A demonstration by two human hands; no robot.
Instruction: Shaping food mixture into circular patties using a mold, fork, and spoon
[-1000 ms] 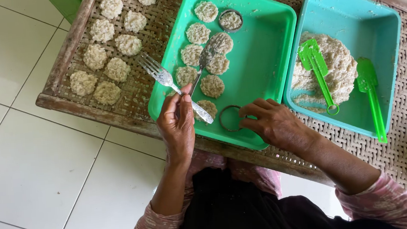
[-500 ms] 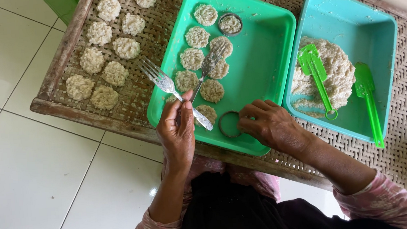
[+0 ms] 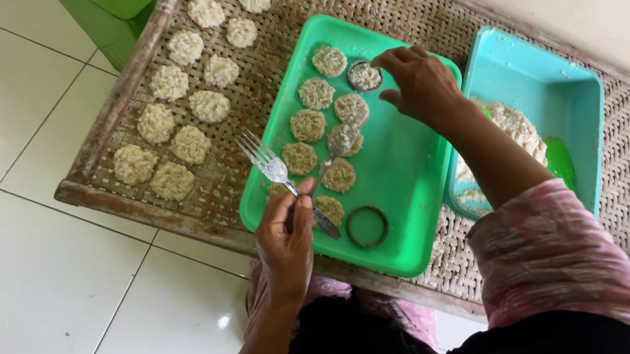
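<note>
Right hand (image 3: 422, 80) reaches across the green tray (image 3: 407, 184), fingertips on the filled ring (image 3: 365, 75) at its far edge. Left hand (image 3: 286, 240) grips fork (image 3: 272, 165) and spoon (image 3: 332, 156), handles pointing back at her.

Fork (image 3: 271, 164): metal, four tines, pinched by the handle in the left hand (image 3: 286, 242); tines point up and away, over the near-left rim of the green tray (image 3: 407, 184).
Spoon (image 3: 332, 156): metal, gripped in the same hand beside the fork; bowl coated with rice, resting among the patties.
Filled ring mould (image 3: 365, 75): small, round, dark-rimmed, packed with pale rice; at the far end of the tray, fingertips of the right hand (image 3: 420, 80) on its right edge.
Empty ring mould (image 3: 367, 226): dark hoop, flat on the tray floor near the front rim, just right of the spoon handle.
</note>
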